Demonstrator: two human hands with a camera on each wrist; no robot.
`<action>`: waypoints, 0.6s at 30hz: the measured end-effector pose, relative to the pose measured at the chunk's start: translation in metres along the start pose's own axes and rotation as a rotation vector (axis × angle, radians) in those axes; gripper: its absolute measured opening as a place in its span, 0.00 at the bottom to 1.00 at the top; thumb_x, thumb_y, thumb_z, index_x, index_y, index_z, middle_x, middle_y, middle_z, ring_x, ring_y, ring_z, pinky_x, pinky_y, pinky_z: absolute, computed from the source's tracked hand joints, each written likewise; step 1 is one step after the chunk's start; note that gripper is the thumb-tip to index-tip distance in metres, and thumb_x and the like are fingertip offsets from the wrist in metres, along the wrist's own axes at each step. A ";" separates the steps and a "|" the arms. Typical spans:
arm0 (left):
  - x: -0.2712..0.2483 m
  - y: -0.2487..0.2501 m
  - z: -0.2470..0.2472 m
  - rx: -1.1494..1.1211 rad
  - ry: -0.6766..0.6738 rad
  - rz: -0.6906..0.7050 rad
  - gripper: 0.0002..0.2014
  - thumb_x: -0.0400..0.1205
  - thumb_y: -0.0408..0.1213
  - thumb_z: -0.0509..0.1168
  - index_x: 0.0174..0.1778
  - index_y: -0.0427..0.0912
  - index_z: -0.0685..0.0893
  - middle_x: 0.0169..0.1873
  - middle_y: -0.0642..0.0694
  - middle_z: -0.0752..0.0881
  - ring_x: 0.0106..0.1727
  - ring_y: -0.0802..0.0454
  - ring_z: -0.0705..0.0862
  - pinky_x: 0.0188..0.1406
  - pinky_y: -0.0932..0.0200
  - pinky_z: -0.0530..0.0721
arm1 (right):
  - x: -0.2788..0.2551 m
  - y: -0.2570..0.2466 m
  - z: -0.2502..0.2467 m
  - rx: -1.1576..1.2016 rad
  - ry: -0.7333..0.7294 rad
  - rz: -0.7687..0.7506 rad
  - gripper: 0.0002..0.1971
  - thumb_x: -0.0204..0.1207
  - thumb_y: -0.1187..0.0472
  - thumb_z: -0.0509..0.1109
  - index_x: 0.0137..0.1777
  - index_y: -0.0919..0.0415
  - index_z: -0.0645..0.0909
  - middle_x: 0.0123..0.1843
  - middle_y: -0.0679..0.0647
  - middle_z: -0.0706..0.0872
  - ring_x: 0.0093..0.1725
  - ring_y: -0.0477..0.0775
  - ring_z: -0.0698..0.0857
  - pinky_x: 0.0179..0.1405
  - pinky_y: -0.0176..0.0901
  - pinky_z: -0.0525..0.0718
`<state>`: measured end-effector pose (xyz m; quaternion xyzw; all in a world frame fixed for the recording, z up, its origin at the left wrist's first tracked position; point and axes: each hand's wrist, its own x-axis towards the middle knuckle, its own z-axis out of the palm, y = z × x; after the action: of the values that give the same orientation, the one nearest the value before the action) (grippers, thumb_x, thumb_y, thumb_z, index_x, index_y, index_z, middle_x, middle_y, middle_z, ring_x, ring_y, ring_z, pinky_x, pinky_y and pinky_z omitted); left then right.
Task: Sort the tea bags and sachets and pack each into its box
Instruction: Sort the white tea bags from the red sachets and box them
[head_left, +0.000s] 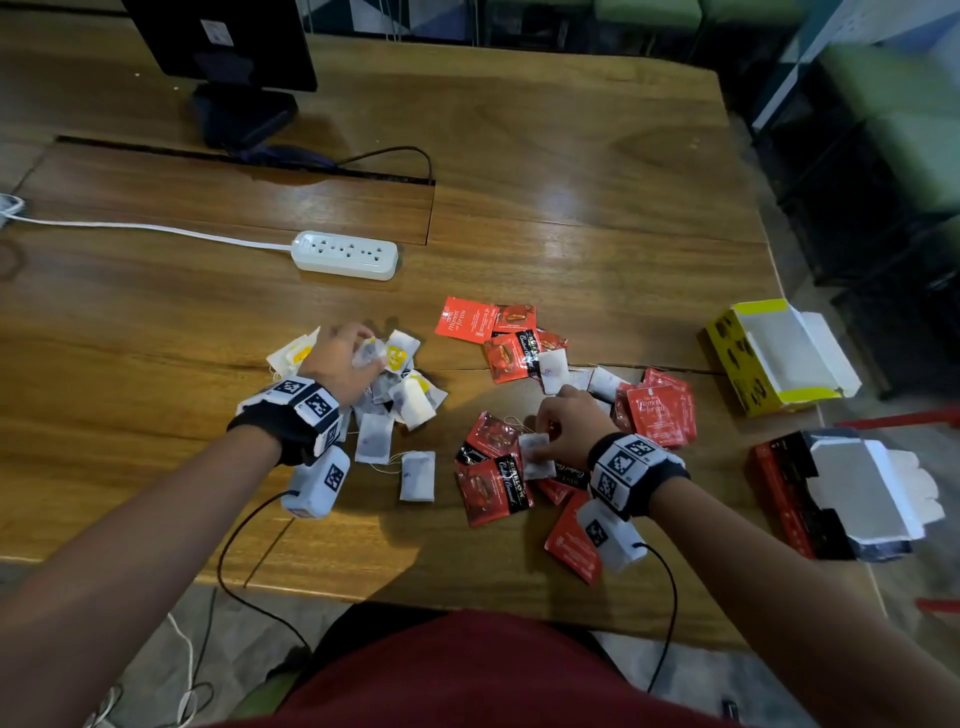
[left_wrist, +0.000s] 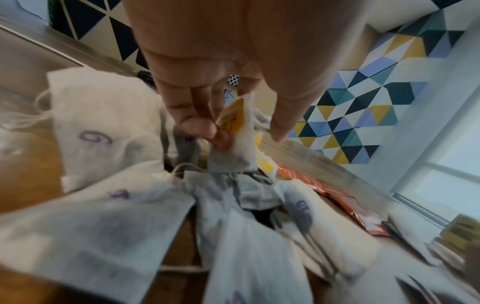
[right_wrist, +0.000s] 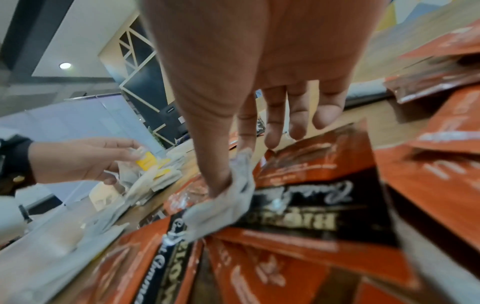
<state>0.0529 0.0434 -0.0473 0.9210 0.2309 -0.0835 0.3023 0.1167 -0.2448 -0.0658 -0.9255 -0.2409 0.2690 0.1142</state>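
Red shirt fills the bottom of the head view, both forearms reaching out over the tabletop (head_left: 571, 218). Left hand (head_left: 347, 364) pinches a white tea bag (left_wrist: 240, 131) with a yellow tag, thumb against fingers, lifted just above the tea bag pile (head_left: 395, 410). Right hand (head_left: 563, 423) pinches another white tea bag (head_left: 534, 456) between thumb and forefinger, other fingers loose, right on top of the red sachets (head_left: 493, 488).

Risks, as judgement: strings trail off the bags and cross each other, so lifting one could drag a neighbour along or snag. Right hand's bag lies flush on a slick sachet; a thin pinch may slip or pick the sachet up too. A few white bags are mixed among the red sachets beyond the right hand, easy to miss and box wrongly.

Both boxes are unfilled so far: yellow box (head_left: 774, 358) lies open well right of the sachets, red box (head_left: 789, 499) open nearer the person, also right of the sachets. Sorting looks only partly done.

Around: white power strip (head_left: 345, 254) beyond the tea bag pile, its cord running left; dark monitor stand (head_left: 244, 111) further back. Neither blocks anything. Sachets sit between the tea bag pile and the boxes, so a carry to the yellow box passes over them.
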 end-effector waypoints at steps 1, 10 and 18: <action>-0.001 0.000 0.002 0.006 0.017 -0.033 0.23 0.79 0.41 0.66 0.68 0.40 0.71 0.68 0.35 0.68 0.58 0.36 0.80 0.59 0.50 0.77 | 0.000 -0.001 -0.002 0.011 0.004 -0.008 0.10 0.68 0.55 0.74 0.46 0.57 0.80 0.49 0.51 0.74 0.55 0.53 0.75 0.51 0.41 0.74; -0.027 0.040 0.028 0.085 -0.089 0.266 0.25 0.76 0.41 0.68 0.68 0.43 0.71 0.62 0.41 0.73 0.59 0.48 0.76 0.57 0.61 0.73 | 0.012 -0.025 -0.012 0.338 0.018 0.012 0.10 0.72 0.57 0.72 0.46 0.54 0.73 0.46 0.51 0.83 0.46 0.53 0.84 0.44 0.44 0.85; -0.036 0.061 0.063 -0.126 -0.307 0.219 0.17 0.76 0.41 0.69 0.58 0.40 0.77 0.42 0.45 0.81 0.43 0.48 0.79 0.38 0.58 0.75 | 0.020 -0.046 -0.007 0.723 0.014 -0.021 0.10 0.71 0.68 0.73 0.36 0.54 0.76 0.40 0.55 0.84 0.37 0.53 0.85 0.42 0.51 0.88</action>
<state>0.0493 -0.0507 -0.0559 0.8963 0.0852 -0.1749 0.3984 0.1177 -0.1958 -0.0528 -0.8246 -0.1391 0.3290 0.4386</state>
